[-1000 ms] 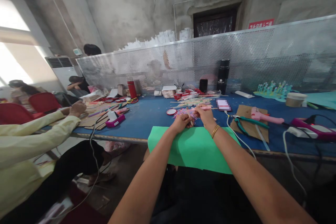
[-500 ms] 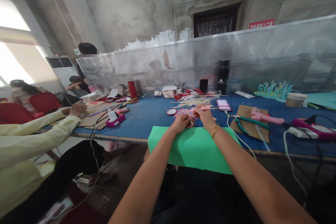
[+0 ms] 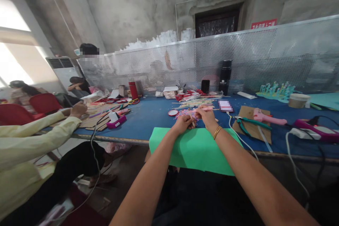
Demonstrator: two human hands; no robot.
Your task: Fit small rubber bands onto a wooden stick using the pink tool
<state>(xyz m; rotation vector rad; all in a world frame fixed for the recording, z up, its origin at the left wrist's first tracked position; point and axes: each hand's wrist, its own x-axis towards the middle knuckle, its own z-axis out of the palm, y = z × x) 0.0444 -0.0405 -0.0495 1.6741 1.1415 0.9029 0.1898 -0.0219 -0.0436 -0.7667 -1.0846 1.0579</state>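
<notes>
My right hand [image 3: 206, 116] is closed around a pink pen-like tool [image 3: 208, 109] with a thin stick-like end pointing right. Close beside it, my left hand [image 3: 183, 124] is closed, pinching a small pale wooden-looking piece [image 3: 194, 124] whose far part is hidden by the fingers. Both hands are over the near edge of the blue table, above a green sheet [image 3: 196, 152] that hangs over that edge. Just beyond them lies a heap of small pink and purple bits [image 3: 181, 114], partly hidden by my hands. A round red-rimmed white lid [image 3: 173, 113] sits to its left.
Thin wooden sticks [image 3: 189, 103] lie behind my hands. Teal pliers [image 3: 245, 125], a pink glue gun [image 3: 270, 117] and cardboard [image 3: 251, 111] are at right. A black bottle [image 3: 225, 77] stands by the perforated screen [image 3: 164, 63]. At left, a co-worker's hands [image 3: 78, 108] work near a purple power strip [image 3: 116, 122].
</notes>
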